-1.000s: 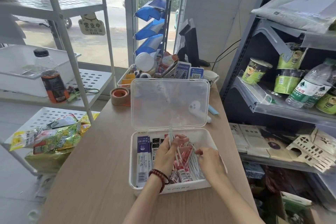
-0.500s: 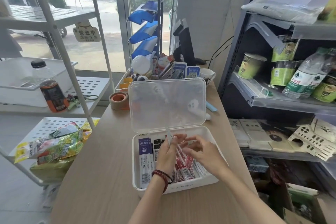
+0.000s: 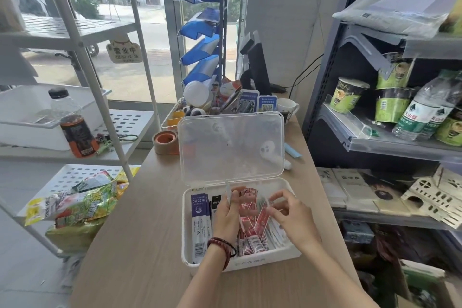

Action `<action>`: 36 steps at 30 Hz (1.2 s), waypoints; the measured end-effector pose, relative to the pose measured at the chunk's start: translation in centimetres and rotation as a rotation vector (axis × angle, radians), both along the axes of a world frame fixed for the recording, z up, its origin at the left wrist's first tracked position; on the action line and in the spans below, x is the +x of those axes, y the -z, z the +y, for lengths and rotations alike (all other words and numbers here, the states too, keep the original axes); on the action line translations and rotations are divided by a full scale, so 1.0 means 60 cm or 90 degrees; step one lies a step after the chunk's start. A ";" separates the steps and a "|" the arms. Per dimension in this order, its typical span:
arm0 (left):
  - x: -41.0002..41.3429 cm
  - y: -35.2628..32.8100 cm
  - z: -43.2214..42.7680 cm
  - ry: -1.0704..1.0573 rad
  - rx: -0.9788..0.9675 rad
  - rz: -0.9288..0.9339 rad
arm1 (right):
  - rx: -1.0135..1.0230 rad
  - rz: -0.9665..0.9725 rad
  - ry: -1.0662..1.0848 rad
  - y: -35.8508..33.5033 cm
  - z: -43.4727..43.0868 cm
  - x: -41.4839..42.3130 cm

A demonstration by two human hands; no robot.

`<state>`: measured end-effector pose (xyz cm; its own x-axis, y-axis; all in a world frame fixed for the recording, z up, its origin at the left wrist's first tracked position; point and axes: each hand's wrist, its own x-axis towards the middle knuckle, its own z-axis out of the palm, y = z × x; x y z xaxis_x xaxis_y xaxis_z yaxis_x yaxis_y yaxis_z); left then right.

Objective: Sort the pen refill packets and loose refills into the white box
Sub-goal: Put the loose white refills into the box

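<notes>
L hand [image 3: 226, 217] fingers [image 3: 233, 199] were curled w/ a thin clear loose refill [image 3: 227, 189] pinched between them, its tip sticking up past the fingertips toward the lid. R hand [image 3: 291, 212] fingers [image 3: 276, 196] were bent and spread a little, tips touching the top edge of the red printed refill packets [image 3: 252, 222]; can't tell if they actually gripped one. A dark red bead bracelet [image 3: 222, 249] sat on the L wrist.

Both hands were over the white rectangular plastic box [image 3: 240, 264], which sat on the light wood-grain counter [image 3: 130, 245] near its front edge. Red packets lay in a loose slanted pile in the box's middle, overlapping each other. At the box's left side a long purple-and-white refill packet [image 3: 199, 222] lay flat lengthwise, just beside a black-topped packet [image 3: 216, 201] mostly hidden by the L hand. More pale packets [image 3: 276, 232] lay at the right side, under the R hand.

The box's clear hinged lid [image 3: 231, 147] stood upright at the back. Behind it to the left, a brown roll of packing tape [image 3: 165, 141] rested on the counter, and further back a cluttered tray of small items [image 3: 175, 117] stood by a white mug [image 3: 287, 107]. A white wire rack w/ green snack bags [image 3: 82, 205] stood left of the counter; a grey metal shelf w/ green cups and water bottles [image 3: 400, 107] stood right.
</notes>
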<state>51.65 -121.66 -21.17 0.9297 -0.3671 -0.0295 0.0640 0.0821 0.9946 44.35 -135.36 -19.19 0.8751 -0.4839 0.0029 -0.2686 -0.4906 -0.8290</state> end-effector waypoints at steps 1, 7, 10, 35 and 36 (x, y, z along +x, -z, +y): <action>0.000 0.003 -0.001 0.006 0.023 -0.002 | -0.010 0.008 0.020 0.004 -0.007 -0.004; 0.004 0.012 -0.004 0.020 0.114 -0.009 | -0.120 0.067 0.074 0.037 -0.014 -0.002; 0.002 0.010 -0.004 0.029 0.112 0.013 | -0.204 0.121 0.084 0.055 -0.006 0.004; 0.000 0.004 -0.002 0.062 0.021 0.040 | -0.152 0.154 -0.078 0.052 -0.006 0.040; -0.001 0.003 -0.002 0.060 0.017 0.041 | -0.130 0.134 -0.084 0.052 -0.005 0.042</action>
